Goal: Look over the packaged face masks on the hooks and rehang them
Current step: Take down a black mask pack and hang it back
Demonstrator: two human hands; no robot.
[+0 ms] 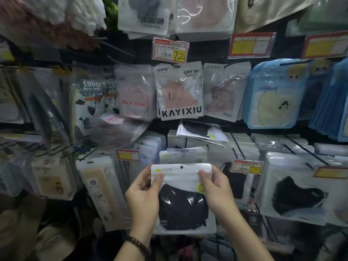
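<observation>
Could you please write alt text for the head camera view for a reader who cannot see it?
A person's left hand and right hand pinch the upper corners of a white packet holding a black face mask. Behind it, packaged masks hang on hooks, including a KAYIXIU packet under a price tag.

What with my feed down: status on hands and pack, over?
Left hand, right hand pinch black-mask pack by top corners. Unhung, upright. Nothing blocking.
</observation>
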